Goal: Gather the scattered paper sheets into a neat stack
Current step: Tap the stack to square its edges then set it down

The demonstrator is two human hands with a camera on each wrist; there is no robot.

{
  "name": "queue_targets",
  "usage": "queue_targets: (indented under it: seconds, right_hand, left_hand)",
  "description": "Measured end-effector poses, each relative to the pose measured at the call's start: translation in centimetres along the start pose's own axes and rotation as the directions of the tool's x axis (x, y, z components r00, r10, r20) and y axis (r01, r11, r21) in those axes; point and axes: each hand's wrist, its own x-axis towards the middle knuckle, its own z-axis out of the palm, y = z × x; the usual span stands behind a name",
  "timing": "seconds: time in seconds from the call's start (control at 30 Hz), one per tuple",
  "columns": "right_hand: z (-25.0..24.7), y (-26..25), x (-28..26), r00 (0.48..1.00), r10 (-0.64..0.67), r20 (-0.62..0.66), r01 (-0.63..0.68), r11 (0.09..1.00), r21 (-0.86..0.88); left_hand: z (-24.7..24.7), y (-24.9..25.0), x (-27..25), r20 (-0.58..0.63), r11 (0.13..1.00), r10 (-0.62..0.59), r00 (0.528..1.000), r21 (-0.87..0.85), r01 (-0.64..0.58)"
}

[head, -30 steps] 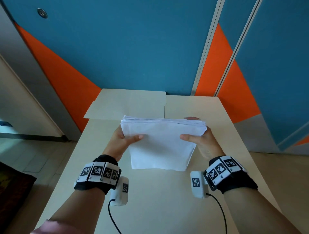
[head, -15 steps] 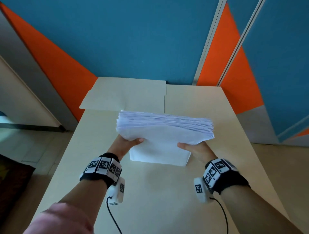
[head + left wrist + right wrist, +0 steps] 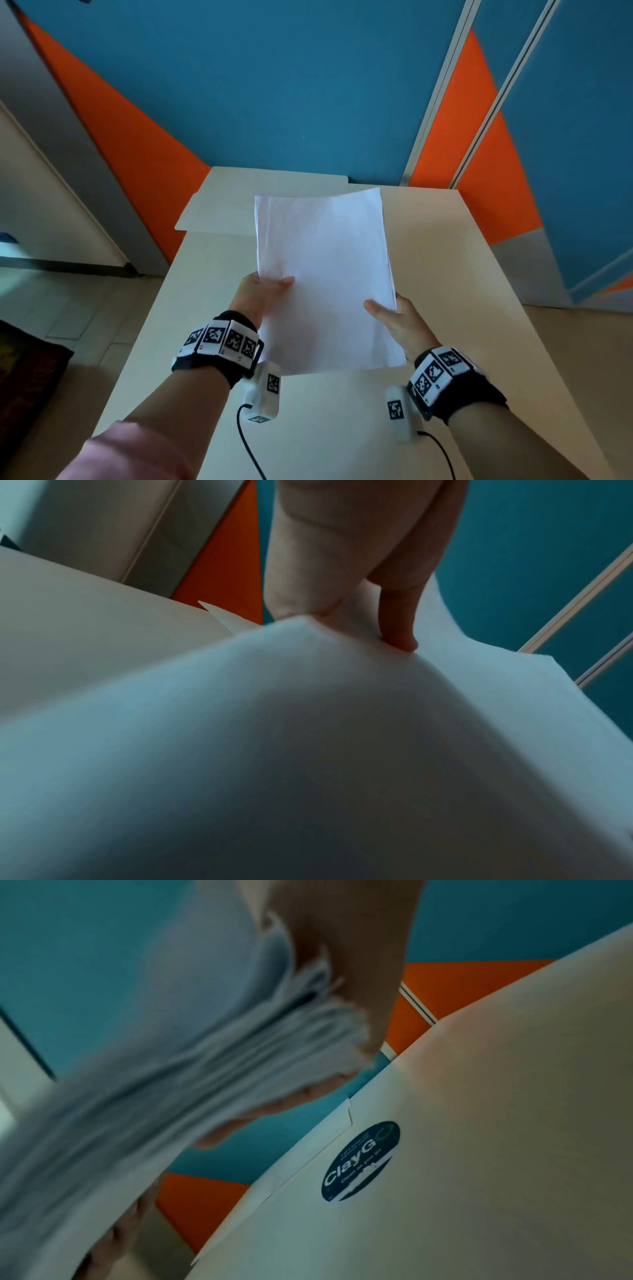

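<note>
A thick stack of white paper sheets stands nearly upright above the beige table, its broad face toward me. My left hand grips its left edge, thumb on the front. My right hand grips the right edge, thumb on the front, fingers behind. In the left wrist view the paper stack fills the frame and my thumb presses on it. The right wrist view shows the stack's layered edge held in my right hand.
A beige folder lies flat at the table's far left, overhanging the edge. A round dark "ClayGo" sticker sits on the table. A blue and orange wall rises just behind the table. Floor lies to both sides.
The stack was gripped low by both hands with its edge toward me; now it is lifted and tipped up to stand nearly vertical, face toward me.
</note>
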Motion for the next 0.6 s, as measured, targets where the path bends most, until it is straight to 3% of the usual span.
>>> queue_targets:
  seconds: [0.13,0.3,0.43,0.6]
  right_hand:
    - [0.5,-0.9,-0.3,1.0,0.016,0.023,-0.015,0.999,-0.034]
    - [0.6,-1.9,-1.2,0.977,0.179,0.119,-0.183,0.983,0.023]
    - [-0.1,-2.2,-0.8,0.979,0.173,0.107,-0.178,0.983,0.046]
    - [-2.2,-2.7,1.3,0.983,0.157,0.092,-0.167,0.98,0.109]
  left_hand:
    - [-0.9,0.2,0.2,0.017,0.998,-0.05,0.999,0.047,0.049]
    - [-2.2,1.8,1.0,0.049,0.99,-0.064,0.997,0.129,0.057]
    - [-2.7,2.6,1.6,0.164,0.981,-0.179,0.97,0.108,0.163]
    - [-3.8,3.7,4.7,-0.036,0.963,-0.156,0.987,0.218,0.16]
